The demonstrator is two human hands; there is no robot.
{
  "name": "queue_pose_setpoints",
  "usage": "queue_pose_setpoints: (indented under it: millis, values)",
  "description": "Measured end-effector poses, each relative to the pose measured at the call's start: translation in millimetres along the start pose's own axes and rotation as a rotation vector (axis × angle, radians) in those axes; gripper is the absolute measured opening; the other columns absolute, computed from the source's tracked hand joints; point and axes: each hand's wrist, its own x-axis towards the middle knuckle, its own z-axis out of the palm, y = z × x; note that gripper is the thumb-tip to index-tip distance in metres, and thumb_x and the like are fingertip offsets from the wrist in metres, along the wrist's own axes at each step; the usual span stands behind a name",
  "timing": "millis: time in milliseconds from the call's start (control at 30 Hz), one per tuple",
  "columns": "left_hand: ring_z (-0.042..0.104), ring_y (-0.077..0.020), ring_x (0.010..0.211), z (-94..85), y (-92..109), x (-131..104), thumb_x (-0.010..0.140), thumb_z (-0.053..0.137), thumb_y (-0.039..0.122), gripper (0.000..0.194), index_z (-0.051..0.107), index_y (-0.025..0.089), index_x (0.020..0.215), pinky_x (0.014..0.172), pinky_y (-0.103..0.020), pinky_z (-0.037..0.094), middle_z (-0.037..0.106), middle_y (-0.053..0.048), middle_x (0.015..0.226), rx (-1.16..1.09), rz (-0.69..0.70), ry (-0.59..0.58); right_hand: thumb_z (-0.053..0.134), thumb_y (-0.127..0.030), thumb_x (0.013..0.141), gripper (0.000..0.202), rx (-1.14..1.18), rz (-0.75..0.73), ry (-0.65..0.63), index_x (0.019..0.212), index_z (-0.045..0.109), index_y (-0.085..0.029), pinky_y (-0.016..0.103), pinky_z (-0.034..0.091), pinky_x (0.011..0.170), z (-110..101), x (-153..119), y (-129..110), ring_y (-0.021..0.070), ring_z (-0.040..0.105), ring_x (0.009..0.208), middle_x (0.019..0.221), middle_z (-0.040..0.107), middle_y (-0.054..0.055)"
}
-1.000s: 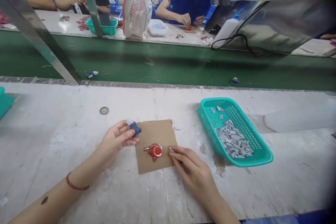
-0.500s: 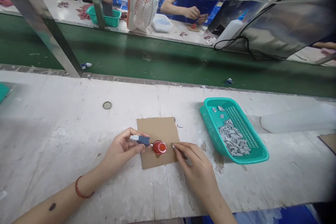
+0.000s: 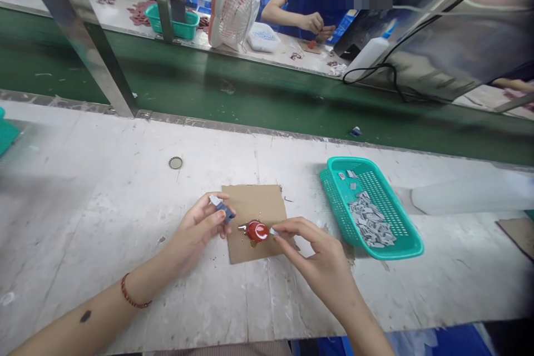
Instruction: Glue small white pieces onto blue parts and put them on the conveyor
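Pinched in my left hand [image 3: 204, 219] is a small dark blue and light grey plastic piece [image 3: 225, 210], tilted above the left edge of a cardboard square [image 3: 250, 200]. On the cardboard sits a small round red cap-like dish [image 3: 257, 231] with a shiny wet surface and drops around it. My right hand [image 3: 312, 250] closes thumb and forefinger on a small light grey piece [image 3: 273, 231] right beside the dish's right rim. Whether that piece touches the dish I cannot tell.
To the right stands a green basket [image 3: 400, 233] of small grey pieces, with a translucent white bottle [image 3: 463, 194] lying beyond it. A bottle cap [image 3: 176, 162] lies on the left. Behind the metal post [image 3: 92, 39] and green belt [image 3: 200, 89], co-workers' hands [image 3: 315, 25] work near a fan [image 3: 236, 5].
My left hand has drawn back from the dish and turned its blue and grey piece. My right hand has brought its small grey piece leftward to the dish's rim.
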Motion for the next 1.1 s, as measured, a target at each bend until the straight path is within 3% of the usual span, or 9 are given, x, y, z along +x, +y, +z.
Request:
queue_pose_setpoints:
  millis: [167,333,500,633,767,867,967,1100]
  values:
    - [0.056,-0.0099,0.073,-2.2,0.9,-0.7,0.089,0.062,0.029,0.024,0.053,0.022,0.11,0.066,-0.023,0.042,0.067,-0.002,0.097,0.133,0.022,-0.001,0.06,-0.016,0.09,0.01,-0.052,-0.079,-0.048,0.095,0.066,-0.023,0.027,0.049,0.074,1.1,8.2,-13.7,0.0171,0.063,0.087,0.092,0.068,0.002]
    - [0.063,-0.0161,0.092,-2.9,0.4,-2.5,0.089,0.061,0.029,0.016,0.053,0.021,0.099,0.076,-0.028,0.049,0.066,-0.006,0.114,0.186,0.039,0.003,0.058,-0.011,0.09,0.013,-0.114,-0.137,-0.099,0.095,0.065,-0.02,0.028,0.049,0.073,2.9,14.4,-18.4,0.0167,0.062,0.085,0.092,0.066,0.004]
    - [0.061,-0.0193,0.109,-3.7,2.1,-4.1,0.09,0.059,0.029,0.033,0.056,0.026,0.123,0.097,-0.033,0.046,0.062,-0.002,0.11,0.169,0.017,0.048,0.057,-0.009,0.09,0.015,-0.145,-0.169,-0.122,0.091,0.066,-0.02,0.027,0.049,0.073,4.5,16.9,-19.9,0.0155,0.062,0.081,0.087,0.065,0.003]
    - [0.062,-0.0201,0.106,-3.3,6.2,-3.5,0.087,0.064,0.031,0.04,0.056,0.023,0.125,0.089,-0.031,0.049,0.068,-0.005,0.105,0.169,-0.019,0.072,0.057,-0.01,0.09,0.014,-0.158,-0.177,-0.109,0.092,0.066,-0.02,0.028,0.05,0.072,5.2,16.9,-20.1,0.0166,0.062,0.082,0.088,0.065,0.004]
    - [0.064,-0.0191,0.098,-1.6,8.1,-3.7,0.083,0.069,0.031,0.026,0.061,0.02,0.105,0.072,-0.026,0.049,0.07,-0.007,0.107,0.205,-0.028,0.093,0.055,-0.011,0.091,0.015,-0.146,-0.182,-0.117,0.093,0.067,-0.02,0.029,0.051,0.072,6.4,16.4,-21.1,0.0173,0.063,0.082,0.089,0.066,0.005]
    - [0.064,-0.0168,0.094,-0.8,5.8,-5.9,0.082,0.069,0.028,0.018,0.062,0.019,0.096,0.078,-0.026,0.049,0.069,-0.005,0.107,0.214,0.003,0.066,0.056,-0.015,0.091,0.014,-0.091,-0.12,-0.113,0.093,0.069,-0.021,0.03,0.052,0.074,3.4,16.1,-22.1,0.0184,0.064,0.084,0.091,0.068,0.005]
    - [0.064,-0.0141,0.09,-0.7,1.3,-8.2,0.082,0.069,0.026,0.015,0.063,0.02,0.094,0.085,-0.026,0.048,0.067,-0.002,0.102,0.2,0.035,0.041,0.061,-0.025,0.089,0.011,0.003,0.041,-0.063,0.089,0.071,-0.022,0.03,0.053,0.071,-2.0,15.9,-20.9,0.0194,0.064,0.082,0.089,0.07,0.005]
    - [0.065,-0.0161,0.091,0.4,-3.2,-9.3,0.08,0.072,0.025,0.014,0.063,0.019,0.089,0.086,-0.028,0.048,0.068,-0.002,0.098,0.153,0.035,0.03,0.064,-0.033,0.086,0.016,0.076,0.161,-0.02,0.085,0.073,-0.02,0.032,0.054,0.068,-1.7,14.8,-15.0,0.0204,0.065,0.076,0.084,0.071,0.006]
